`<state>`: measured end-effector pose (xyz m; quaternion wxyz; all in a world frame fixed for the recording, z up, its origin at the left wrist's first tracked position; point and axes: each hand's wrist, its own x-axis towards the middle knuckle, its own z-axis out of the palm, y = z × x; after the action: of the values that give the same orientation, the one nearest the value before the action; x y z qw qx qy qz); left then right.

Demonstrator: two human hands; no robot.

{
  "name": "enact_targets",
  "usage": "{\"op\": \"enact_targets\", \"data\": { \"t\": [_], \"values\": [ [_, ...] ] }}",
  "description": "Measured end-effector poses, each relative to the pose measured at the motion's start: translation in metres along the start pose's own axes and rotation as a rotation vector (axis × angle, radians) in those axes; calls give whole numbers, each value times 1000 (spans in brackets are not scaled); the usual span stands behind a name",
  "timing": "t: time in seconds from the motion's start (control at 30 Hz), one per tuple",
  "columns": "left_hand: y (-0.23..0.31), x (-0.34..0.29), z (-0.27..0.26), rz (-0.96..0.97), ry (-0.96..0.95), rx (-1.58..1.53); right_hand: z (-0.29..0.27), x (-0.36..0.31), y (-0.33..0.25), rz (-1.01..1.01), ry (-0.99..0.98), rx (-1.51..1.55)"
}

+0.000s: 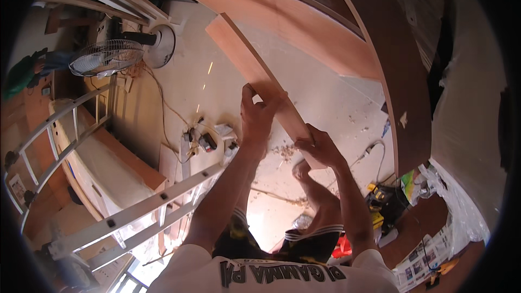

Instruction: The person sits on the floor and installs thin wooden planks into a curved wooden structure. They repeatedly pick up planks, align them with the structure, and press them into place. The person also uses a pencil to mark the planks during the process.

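Observation:
A long, narrow wooden board (239,49) runs slantwise in front of me, its far end up and to the left, its near end close to my legs. About halfway along, my left hand (257,115) grips the board's left edge, with a small gap showing between thumb and fingers. My right hand (323,146) is closed around the board close to its near end. Some of the fingers of both hands are hidden by the board or the hands themselves.
A standing fan (106,57) lies on its side at the far left. An aluminium ladder (146,206) stretches along the left. Wood debris (286,153) and cables (374,149) litter the floor. A large wooden panel (293,21) stands beyond the board; yellow-black tools (382,201) sit at right.

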<state>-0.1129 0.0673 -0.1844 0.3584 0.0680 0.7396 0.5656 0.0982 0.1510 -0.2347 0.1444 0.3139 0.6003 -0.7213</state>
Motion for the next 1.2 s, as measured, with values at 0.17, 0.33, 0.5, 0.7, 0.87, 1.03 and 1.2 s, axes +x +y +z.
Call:
{"op": "enact_targets", "data": {
  "t": [0.17, 0.33, 0.5, 0.7, 0.87, 1.03, 1.2],
  "values": [
    [-28, 86, -6, 239, -86, 167, -23, 140, 81, -114, -40, 188],
    [-38, 118, 5, 465, -165, 168, -65, 224, 102, -223, -33, 178],
    [-41, 120, 2, 714, -185, 169, -37, 274, 92, -545, 80, 329],
    [-47, 101, 40, 839, -342, 111, -57, 303, 149, -813, 589, 182],
    [-82, 117, 83, 904, -630, 202, -58, 302, 227, -574, 853, 538],
    [-71, 99, 134, 996, -731, 408, -58, 294, 235, -537, 886, 1120],
    [-62, 95, 177, 902, -792, 154, -94, 286, 248, -652, 820, 1446]
  ]
}}
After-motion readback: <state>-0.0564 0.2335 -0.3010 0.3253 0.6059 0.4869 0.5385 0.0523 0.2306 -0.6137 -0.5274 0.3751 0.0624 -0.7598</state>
